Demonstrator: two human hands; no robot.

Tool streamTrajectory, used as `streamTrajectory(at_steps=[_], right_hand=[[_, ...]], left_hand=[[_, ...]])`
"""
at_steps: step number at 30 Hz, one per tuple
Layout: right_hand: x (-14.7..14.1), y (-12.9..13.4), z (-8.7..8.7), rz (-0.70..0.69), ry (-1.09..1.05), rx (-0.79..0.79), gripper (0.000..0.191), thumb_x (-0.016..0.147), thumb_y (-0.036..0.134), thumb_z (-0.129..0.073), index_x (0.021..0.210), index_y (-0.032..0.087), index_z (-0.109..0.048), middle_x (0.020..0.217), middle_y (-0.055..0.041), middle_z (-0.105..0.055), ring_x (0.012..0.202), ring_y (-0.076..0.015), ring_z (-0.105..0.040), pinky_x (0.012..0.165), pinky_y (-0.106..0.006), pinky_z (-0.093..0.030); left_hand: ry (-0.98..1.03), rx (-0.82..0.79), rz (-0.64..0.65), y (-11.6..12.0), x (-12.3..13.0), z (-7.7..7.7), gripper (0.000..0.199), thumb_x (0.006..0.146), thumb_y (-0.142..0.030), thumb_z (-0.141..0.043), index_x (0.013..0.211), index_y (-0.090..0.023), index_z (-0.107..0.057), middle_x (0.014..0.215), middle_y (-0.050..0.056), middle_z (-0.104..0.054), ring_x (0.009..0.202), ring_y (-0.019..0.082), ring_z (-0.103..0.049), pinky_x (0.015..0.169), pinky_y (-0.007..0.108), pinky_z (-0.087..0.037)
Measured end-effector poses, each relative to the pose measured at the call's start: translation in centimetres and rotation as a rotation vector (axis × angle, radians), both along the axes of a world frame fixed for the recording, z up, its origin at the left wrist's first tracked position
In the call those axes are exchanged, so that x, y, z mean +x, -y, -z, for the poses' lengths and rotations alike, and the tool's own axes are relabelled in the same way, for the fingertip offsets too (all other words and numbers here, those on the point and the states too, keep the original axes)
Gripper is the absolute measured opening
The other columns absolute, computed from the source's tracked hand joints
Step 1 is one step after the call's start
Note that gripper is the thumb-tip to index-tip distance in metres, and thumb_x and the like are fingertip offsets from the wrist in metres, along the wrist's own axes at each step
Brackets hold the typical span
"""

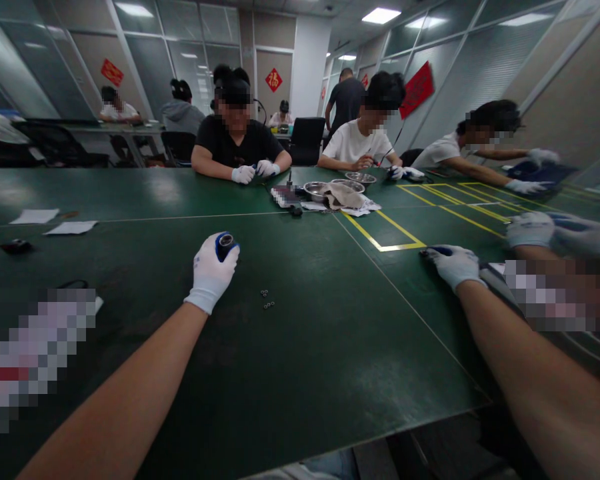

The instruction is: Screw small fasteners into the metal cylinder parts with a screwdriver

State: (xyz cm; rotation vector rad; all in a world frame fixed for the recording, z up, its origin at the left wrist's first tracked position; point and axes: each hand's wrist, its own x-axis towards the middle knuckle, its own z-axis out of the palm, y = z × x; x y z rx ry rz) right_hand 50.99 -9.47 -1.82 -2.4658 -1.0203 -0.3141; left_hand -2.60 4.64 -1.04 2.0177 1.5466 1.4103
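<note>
My left hand [211,272], in a white glove with a blue palm, is raised over the table and closed around a dark cylindrical part [225,244]. A metallic ring shows at its upper end; the rest is hidden in the glove. Several small metal nuts [267,300] lie on the green tabletop [300,360], to the right of that hand. Far to the right, my gloved right hand [454,265] is low at the table. Its fingers are curled, with a small dark thing [423,253] at their tips that I cannot make out.
Metal bowls [316,191] with a cloth [344,197] stand across the table. Yellow tape [403,248] marks rectangles on the right. Beside my right arm are a co-worker's gloved hands [533,230]. Papers [71,228] and a dark object [16,247] lie left. Other people sit opposite.
</note>
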Motion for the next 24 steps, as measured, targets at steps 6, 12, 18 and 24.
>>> streamTrajectory(at_steps=[6,12,18,24], right_hand=[[-0.9,0.0,-1.2,0.054,-0.168,-0.061,0.024,0.09,0.03,-0.067,0.102,0.017,-0.083,0.105,-0.0162,-0.08,0.094,-0.0288,-0.07,0.088,-0.037,-0.054],[-1.6,0.1,-1.6,0.075,-0.207,-0.052,0.022,0.091,0.03,-0.066,0.1,0.018,-0.083,0.107,-0.0167,-0.078,0.097,-0.0286,-0.068,0.088,-0.036,-0.052],[-2.0,0.1,-1.7,0.08,-0.216,-0.036,0.02,0.091,0.029,-0.067,0.099,0.019,-0.083,0.107,-0.0155,-0.077,0.098,-0.0288,-0.067,0.09,-0.037,-0.051],[-2.2,0.3,-1.7,0.084,-0.23,-0.014,0.023,0.091,0.027,-0.067,0.104,0.016,-0.082,0.112,-0.0176,-0.078,0.101,-0.0286,-0.068,0.092,-0.036,-0.052]], left_hand=[[0.004,0.001,0.004,0.1,0.1,0.0,0.039,0.084,-0.037,-0.067,0.116,-0.016,-0.07,0.114,0.014,-0.077,0.108,0.032,-0.073,0.105,0.048,-0.055],[0.005,-0.003,0.007,0.1,0.1,0.0,0.038,0.084,-0.037,-0.067,0.116,-0.017,-0.069,0.114,0.013,-0.077,0.108,0.032,-0.072,0.105,0.048,-0.055],[-0.002,0.004,0.01,0.1,0.0,0.0,0.038,0.084,-0.037,-0.067,0.116,-0.017,-0.069,0.115,0.014,-0.076,0.11,0.032,-0.072,0.105,0.048,-0.055],[-0.005,0.005,0.01,0.1,0.1,0.0,0.04,0.084,-0.037,-0.067,0.117,-0.015,-0.069,0.116,0.014,-0.076,0.11,0.032,-0.072,0.106,0.048,-0.054]])
